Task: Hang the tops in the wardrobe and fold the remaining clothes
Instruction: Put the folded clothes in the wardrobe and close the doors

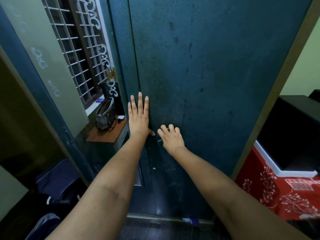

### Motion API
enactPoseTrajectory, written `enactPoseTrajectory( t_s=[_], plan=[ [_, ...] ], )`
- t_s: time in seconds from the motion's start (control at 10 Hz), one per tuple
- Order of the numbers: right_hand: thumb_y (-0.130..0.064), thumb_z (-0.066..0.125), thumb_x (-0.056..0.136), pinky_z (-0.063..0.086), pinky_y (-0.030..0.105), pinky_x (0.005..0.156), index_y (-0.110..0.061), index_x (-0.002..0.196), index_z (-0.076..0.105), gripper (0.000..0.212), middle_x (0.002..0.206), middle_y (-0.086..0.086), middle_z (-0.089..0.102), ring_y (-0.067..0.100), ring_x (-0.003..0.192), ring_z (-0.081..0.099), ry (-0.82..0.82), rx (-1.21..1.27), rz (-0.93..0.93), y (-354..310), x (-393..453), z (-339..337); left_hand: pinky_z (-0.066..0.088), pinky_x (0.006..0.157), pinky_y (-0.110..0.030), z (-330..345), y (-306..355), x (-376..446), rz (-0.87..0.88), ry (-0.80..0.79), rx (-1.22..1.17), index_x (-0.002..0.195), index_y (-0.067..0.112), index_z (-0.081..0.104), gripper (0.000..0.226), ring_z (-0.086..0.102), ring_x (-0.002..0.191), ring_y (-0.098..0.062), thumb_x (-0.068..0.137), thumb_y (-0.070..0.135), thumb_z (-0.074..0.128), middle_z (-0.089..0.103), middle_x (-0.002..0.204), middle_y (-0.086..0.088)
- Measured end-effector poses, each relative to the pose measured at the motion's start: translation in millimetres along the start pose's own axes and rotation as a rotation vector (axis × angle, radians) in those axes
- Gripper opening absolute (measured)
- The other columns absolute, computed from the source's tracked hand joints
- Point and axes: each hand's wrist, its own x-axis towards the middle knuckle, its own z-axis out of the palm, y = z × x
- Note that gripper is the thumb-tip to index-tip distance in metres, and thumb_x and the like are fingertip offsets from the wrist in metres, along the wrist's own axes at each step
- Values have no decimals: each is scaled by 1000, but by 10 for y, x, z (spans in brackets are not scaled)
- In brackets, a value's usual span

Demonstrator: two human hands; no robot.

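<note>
Two hands work at the shut wardrobe (216, 84). The left hand (138, 116) lies flat, fingers straight and close. The right hand (170, 136) curls round a small handle. Next, pull it open. No clothes show.

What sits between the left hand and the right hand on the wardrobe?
In the head view, the dark seam between the two wardrobe doors separates the flat left hand from the right hand, beside the left thumb tip.

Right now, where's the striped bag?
Head view, left of centre: the striped bag stands on a small wooden shelf below the barred window, just left of the wardrobe door and the left hand pressed flat on it.
</note>
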Motion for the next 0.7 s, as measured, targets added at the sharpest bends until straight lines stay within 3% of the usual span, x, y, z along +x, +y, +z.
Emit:
enactPoseTrajectory(
  t_s=[0.1,0.3,0.4,0.5,0.6,0.7],
  plan=[
    [-23,53,91,33,37,84,-17,128,34,42,130,2,32,27,112,36,-19,3,-48,50,-8,-46,-20,109,-50,-21,11,-22,-20,-22,1,128,4,-48,159,-30,136,-43,55,66,79,-53,133,-22],
    [-47,43,95,30,42,94,-19,145,22,61,148,5,20,30,123,32,-55,70,-98,198,-126,-219,-16,111,-53,-69,-17,-120,9,17,-29,134,6,-44,151,-26,140,-42,61,66,74,-42,145,-19],
    [-45,41,96,30,42,93,-22,140,28,52,143,6,24,29,119,35,6,250,65,362,-147,-424,-18,110,-53,-109,-70,-201,80,48,-94,141,9,-35,142,-29,140,-36,64,70,67,-43,146,-14],
    [-42,43,96,30,42,93,-22,133,35,42,134,5,29,27,115,36,33,414,178,504,-180,-567,-16,113,-53,-126,-112,-229,123,50,-118,144,12,-32,134,-31,140,-34,69,59,69,-40,149,-12],
    [-44,44,96,28,42,97,-23,127,40,37,130,3,38,25,117,38,17,602,306,770,-245,-774,-8,117,-50,-228,-200,-268,173,41,-219,149,18,-21,112,-29,141,-33,80,34,66,-31,154,-5],
    [-48,43,97,27,42,98,-22,127,42,40,133,3,44,23,122,39,-62,751,400,943,-360,-900,-5,118,-49,-314,-194,-352,199,85,-303,153,21,-6,88,-25,142,-32,91,31,55,-21,158,-1]
  ],
)
